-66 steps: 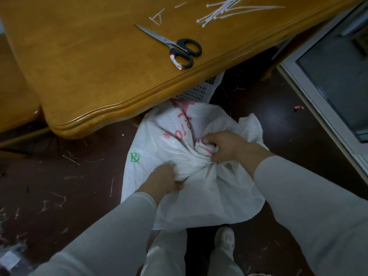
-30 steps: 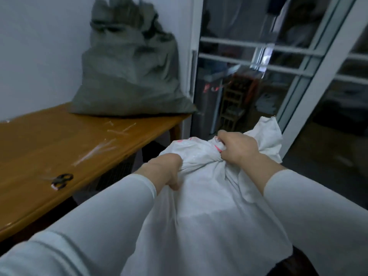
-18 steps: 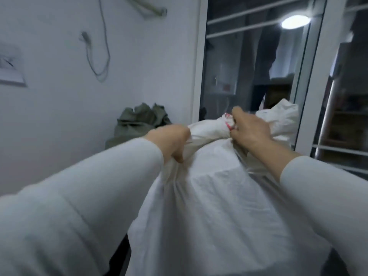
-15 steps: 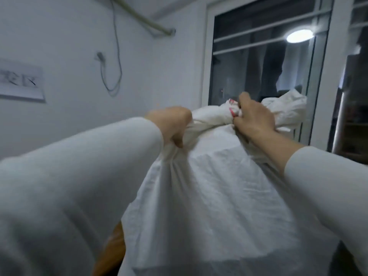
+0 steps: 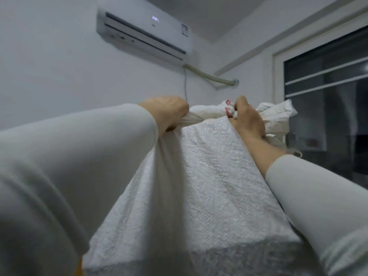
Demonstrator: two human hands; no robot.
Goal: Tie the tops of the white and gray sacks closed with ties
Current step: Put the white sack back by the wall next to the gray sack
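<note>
Hanging crinkled white woven sack [image 5: 199,186], neck twisted (red print showing), left grip [image 5: 169,112] and right grip [image 5: 249,120] both clenching it

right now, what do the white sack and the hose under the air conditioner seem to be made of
White sack: likely woven plastic with a matte finish. A fine grid weave shows, and it crinkles stiffly at the bunched top.
Hose: probably tape-wrapped or plastic tubing, dull beige. It is too blurred to be sure.
</note>
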